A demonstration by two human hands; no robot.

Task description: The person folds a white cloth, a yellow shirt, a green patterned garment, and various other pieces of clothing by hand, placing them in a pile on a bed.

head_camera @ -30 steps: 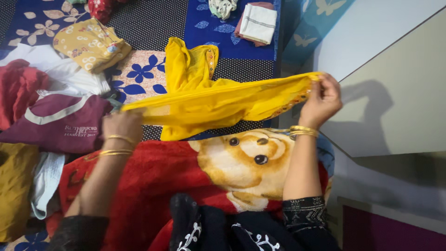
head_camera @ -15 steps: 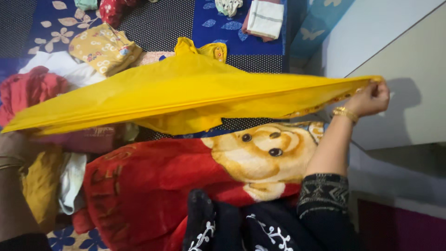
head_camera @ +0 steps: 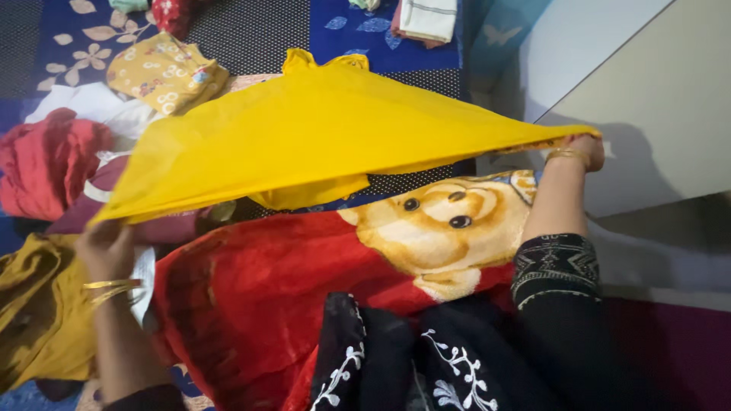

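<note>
a: what is held by the left hand [head_camera: 106,250]?

b: one corner of the yellow cloth [head_camera: 304,137] is pinched by it — the fingers are closed tight on the edge, low at the left side. gold bangles [head_camera: 113,289] are worn on that wrist.

a: and the right hand [head_camera: 585,151]?

b: the other corner is gripped by it, far off at the right by the pale wall [head_camera: 655,106]. the fingers are mostly hidden under the cloth edge, but they are seen to be closed on it. a gold bangle is worn there too.

a: so the hands are kept apart?

b: yes, well apart. the yellow cloth is stretched wide between them, like a flat tent, and it is held up over the bed.

a: what is seen under the cloth?

b: a red blanket with a bear face [head_camera: 426,228] is spread there, just below. a dark cloth with white flowers [head_camera: 396,358] is laid at the bottom, near the black sleeve [head_camera: 554,266].

a: is anything kept in a box or basket?

b: none can be seen — the clothes are just laid on the blue flowered bedsheet [head_camera: 68,30]. a folded yellow flowery cloth [head_camera: 164,70] is set at the top left, a red cloth [head_camera: 46,164] is heaped at the left, a mustard cloth [head_camera: 38,320] is bunched by the left hand, and a folded white cloth [head_camera: 428,18] is placed at the top.
</note>
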